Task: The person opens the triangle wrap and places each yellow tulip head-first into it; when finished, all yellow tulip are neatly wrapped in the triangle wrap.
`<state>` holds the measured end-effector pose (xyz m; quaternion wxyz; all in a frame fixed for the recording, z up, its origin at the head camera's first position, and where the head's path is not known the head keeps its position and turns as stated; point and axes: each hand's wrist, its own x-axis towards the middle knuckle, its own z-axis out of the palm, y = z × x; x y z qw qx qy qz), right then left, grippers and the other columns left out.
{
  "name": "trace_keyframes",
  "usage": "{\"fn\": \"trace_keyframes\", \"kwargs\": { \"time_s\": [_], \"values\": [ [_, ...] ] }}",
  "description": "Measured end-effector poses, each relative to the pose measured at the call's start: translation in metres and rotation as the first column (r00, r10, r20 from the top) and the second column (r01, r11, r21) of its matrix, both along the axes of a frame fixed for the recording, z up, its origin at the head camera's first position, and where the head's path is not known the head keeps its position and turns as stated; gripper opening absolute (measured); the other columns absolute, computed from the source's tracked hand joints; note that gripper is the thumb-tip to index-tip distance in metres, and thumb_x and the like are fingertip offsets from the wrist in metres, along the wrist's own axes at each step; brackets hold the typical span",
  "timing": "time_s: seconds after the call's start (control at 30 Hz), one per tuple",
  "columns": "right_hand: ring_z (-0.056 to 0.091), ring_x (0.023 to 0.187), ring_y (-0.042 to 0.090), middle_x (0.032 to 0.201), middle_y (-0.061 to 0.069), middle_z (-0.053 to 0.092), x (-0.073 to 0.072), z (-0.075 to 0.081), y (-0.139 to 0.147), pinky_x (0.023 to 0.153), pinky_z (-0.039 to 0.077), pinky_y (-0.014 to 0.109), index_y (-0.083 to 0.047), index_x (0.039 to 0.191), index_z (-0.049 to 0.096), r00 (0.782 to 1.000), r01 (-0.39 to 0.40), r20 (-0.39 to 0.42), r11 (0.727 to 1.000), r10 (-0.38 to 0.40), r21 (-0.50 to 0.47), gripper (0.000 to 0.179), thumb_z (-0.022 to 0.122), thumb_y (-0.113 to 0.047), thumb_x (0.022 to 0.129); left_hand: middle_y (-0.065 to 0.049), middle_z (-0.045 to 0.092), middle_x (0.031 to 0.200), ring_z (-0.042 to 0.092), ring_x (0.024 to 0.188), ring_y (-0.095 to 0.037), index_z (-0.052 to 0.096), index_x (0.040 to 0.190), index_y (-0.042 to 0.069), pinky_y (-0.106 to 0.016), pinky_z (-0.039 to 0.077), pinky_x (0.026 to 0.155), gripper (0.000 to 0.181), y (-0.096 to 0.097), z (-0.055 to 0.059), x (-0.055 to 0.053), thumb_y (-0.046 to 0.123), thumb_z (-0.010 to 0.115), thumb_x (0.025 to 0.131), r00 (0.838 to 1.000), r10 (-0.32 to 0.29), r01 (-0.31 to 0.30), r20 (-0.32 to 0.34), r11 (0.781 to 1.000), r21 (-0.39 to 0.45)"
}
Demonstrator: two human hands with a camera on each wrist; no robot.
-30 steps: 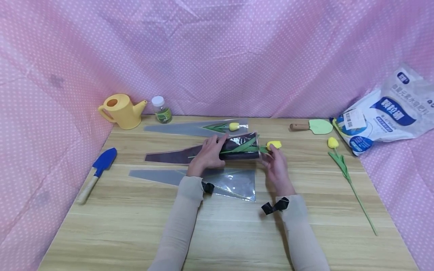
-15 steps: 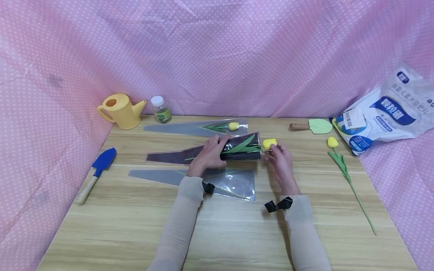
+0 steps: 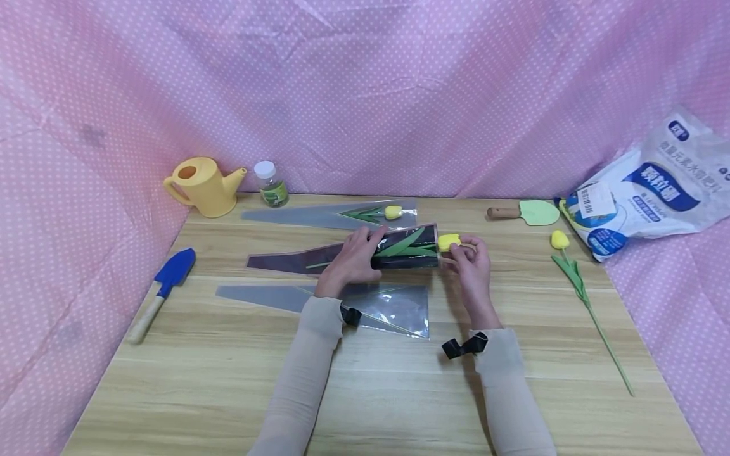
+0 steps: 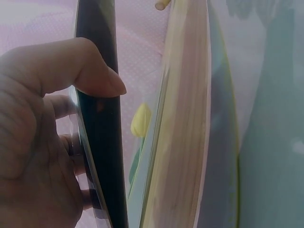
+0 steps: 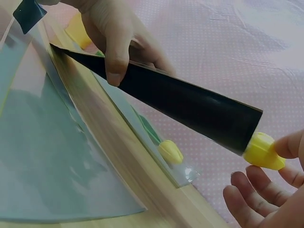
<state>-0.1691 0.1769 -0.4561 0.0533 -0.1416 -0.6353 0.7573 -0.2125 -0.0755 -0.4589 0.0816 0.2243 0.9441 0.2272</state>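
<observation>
My left hand [image 3: 352,258] grips a dark flower sleeve [image 3: 406,247] with a clear front, raised off the table in the right wrist view. In the left wrist view the thumb [image 4: 95,71] lies over one face, the other fingers behind. Inside the sleeve run the green leaves and stem of a yellow tulip [image 3: 448,242]. Its bloom pokes out of the wide end, where my right hand [image 3: 472,269] pinches it between thumb and fingers. Behind lies a grey clear sleeve [image 3: 296,216] holding another yellow tulip [image 3: 393,212]. A flat clear sleeve [image 3: 399,310] lies in front.
A loose yellow tulip [image 3: 582,294] lies at the right, below a fertilizer bag [image 3: 644,190] and a green trowel [image 3: 538,213]. At the left are a blue trowel [image 3: 173,272], a yellow watering can [image 3: 208,188] and a white-capped jar [image 3: 272,185]. Pink cloth [image 3: 365,95] hangs behind.
The tulip has slid left, deeper into the dark sleeve, and its bloom now sits close to the opening. My right hand has shifted its hold on the bloom; the left hand stays nearly still.
</observation>
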Motion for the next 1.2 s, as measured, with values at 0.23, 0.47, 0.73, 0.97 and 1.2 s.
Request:
{"fn": "trace_keyframes", "kwargs": {
  "time_s": [0.23, 0.47, 0.73, 0.97, 1.2],
  "values": [
    [0.068, 0.08, 0.003, 0.084, -0.013, 0.067, 0.0, -0.003, -0.004, 0.078, 0.06, 0.027, -0.019, 0.108, 0.049, 1.0, 0.0, -0.019, 0.999, 0.001, 0.042, 0.016, 0.057, -0.008, 0.1, -0.008, 0.04, 0.128, 0.037, 0.115, -0.025, 0.022, 0.159, 0.023, -0.046, 0.036, 0.109, 0.099, 0.001, 0.002, 0.0, 0.025, 0.08, 0.079, 1.0, -0.011, 0.011, -0.003, 1.0, -0.001],
    [0.064, 0.085, 0.002, 0.09, -0.015, 0.065, 0.001, -0.006, -0.01, 0.079, 0.057, 0.023, -0.011, 0.112, 0.053, 0.999, -0.016, -0.03, 0.99, 0.021, 0.142, 0.013, 0.058, -0.011, 0.1, -0.009, 0.039, 0.13, 0.036, 0.119, -0.025, 0.02, 0.16, 0.023, -0.046, 0.037, 0.11, 0.1, 0.001, 0.003, 0.0, 0.025, 0.079, 0.08, 1.0, -0.004, 0.004, -0.004, 1.0, 0.003],
    [0.058, 0.105, 0.005, 0.124, 0.008, 0.06, 0.003, -0.004, -0.013, 0.086, 0.052, 0.016, 0.005, 0.129, 0.055, 0.993, -0.119, 0.023, 0.968, 0.117, 0.22, 0.044, 0.042, -0.031, 0.107, -0.008, 0.038, 0.129, 0.035, 0.119, -0.025, 0.019, 0.161, 0.021, -0.044, 0.037, 0.106, 0.101, -0.002, 0.004, 0.0, 0.025, 0.077, 0.079, 1.0, 0.001, -0.001, -0.02, 1.0, 0.003],
    [0.056, 0.104, 0.004, 0.122, 0.001, 0.06, 0.003, -0.004, -0.014, 0.091, 0.049, 0.018, 0.004, 0.135, 0.053, 0.977, -0.21, 0.083, 0.963, 0.198, 0.171, 0.054, 0.034, -0.039, 0.109, -0.008, 0.037, 0.125, 0.035, 0.116, -0.024, 0.018, 0.161, 0.021, -0.044, 0.036, 0.106, 0.101, -0.002, 0.006, 0.0, 0.024, 0.077, 0.08, 1.0, 0.0, -0.001, -0.025, 1.0, -0.005],
    [0.06, 0.102, 0.003, 0.108, -0.012, 0.063, 0.005, -0.005, -0.014, 0.092, 0.049, 0.017, 0.002, 0.137, 0.053, 0.951, -0.301, 0.099, 0.949, 0.293, 0.088, 0.064, 0.028, -0.049, 0.107, -0.005, 0.036, 0.115, 0.033, 0.11, -0.023, 0.018, 0.161, 0.023, -0.042, 0.033, 0.099, 0.099, -0.002, 0.007, 0.001, 0.023, 0.075, 0.08, 1.0, 0.003, -0.003, -0.021, 1.0, -0.003]
  ]
}}
